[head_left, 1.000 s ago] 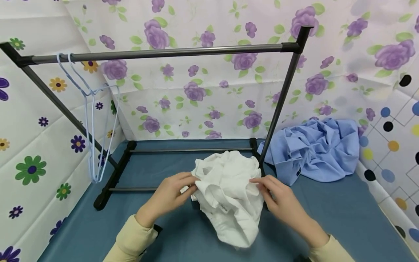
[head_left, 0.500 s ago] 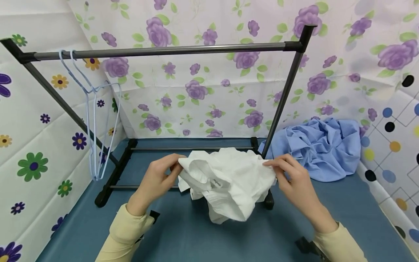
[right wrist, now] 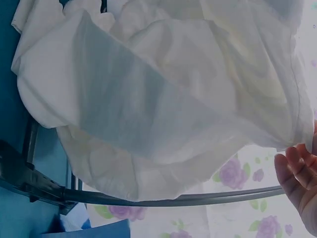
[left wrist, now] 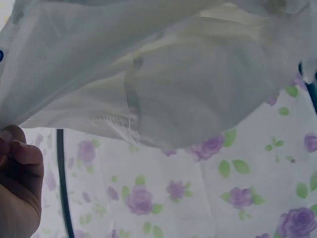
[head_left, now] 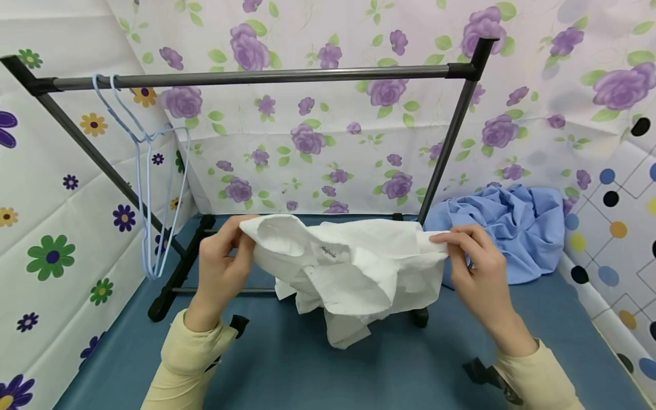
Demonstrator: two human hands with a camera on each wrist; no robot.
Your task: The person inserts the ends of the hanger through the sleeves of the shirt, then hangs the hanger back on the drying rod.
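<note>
A crumpled white shirt point(head_left: 353, 279) is stretched between my two hands above the table, its folds hanging down. Near its upper edge shows a small dark printed label. My left hand point(head_left: 222, 267) pinches the shirt's left corner; in the left wrist view, that hand point(left wrist: 20, 183) grips the cloth edge with thumb and fingers. On the other side, my right hand point(head_left: 479, 273) pinches the right end of the cloth. The right wrist view shows the fingers of this hand point(right wrist: 299, 173) at the shirt's edge, with the fabric draped wide beside them.
A dark metal clothes rack point(head_left: 266, 77) stands behind the shirt, partly hidden by it. Light-blue hangers point(head_left: 148, 205) hang at the left of its rail. A crumpled blue garment point(head_left: 512, 228) lies at the back right on the blue-covered table point(head_left: 400, 376). Patterned cloth walls surround it.
My hands have moved apart and upward, spreading the bunched white shirt sideways and lifting it. Its label has come into view. The hangers and blue garment stay put.
</note>
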